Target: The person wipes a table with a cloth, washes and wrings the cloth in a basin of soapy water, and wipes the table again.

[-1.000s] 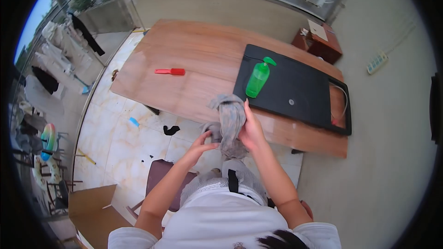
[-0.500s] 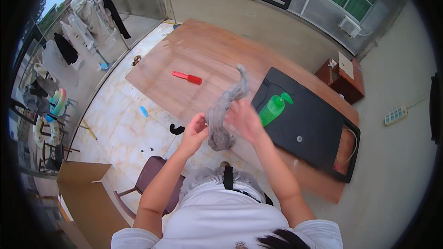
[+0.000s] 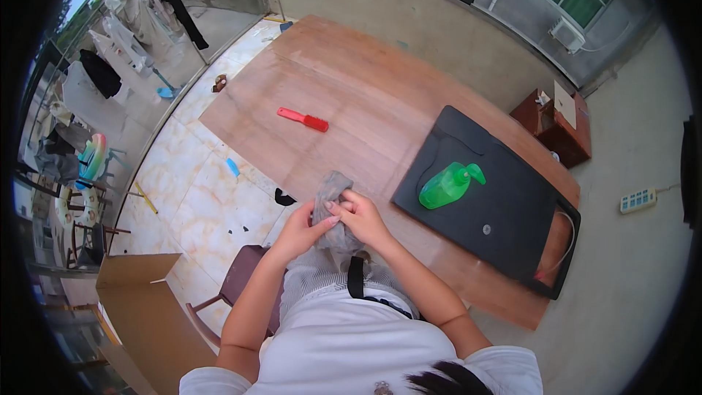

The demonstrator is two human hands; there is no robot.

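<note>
A crumpled grey cloth (image 3: 336,186) is bunched up between my two hands, close in front of my body at the near edge of the wooden table. My left hand (image 3: 298,230) grips its left side, thumb pointing inward. On the other side, my right hand (image 3: 357,217) pinches the folds with thumb and fingers. Both hands nearly touch. Beyond them on the table lies a red brush (image 3: 303,119), bristle end to the right. A green pump bottle (image 3: 447,186) lies on its side on a black panel (image 3: 482,205) to my right.
The wooden table (image 3: 365,95) stretches away to the wall. A brown chair (image 3: 240,281) and an open cardboard box (image 3: 150,322) stand at my left. A small brown cabinet (image 3: 559,132) stands beyond the table's right side, near a power strip (image 3: 638,201).
The grey cloth, hanging long and twisted before, is now gathered into a compact bunch. My right hand has moved left and closed on it; both hands are nearer together and lower.
</note>
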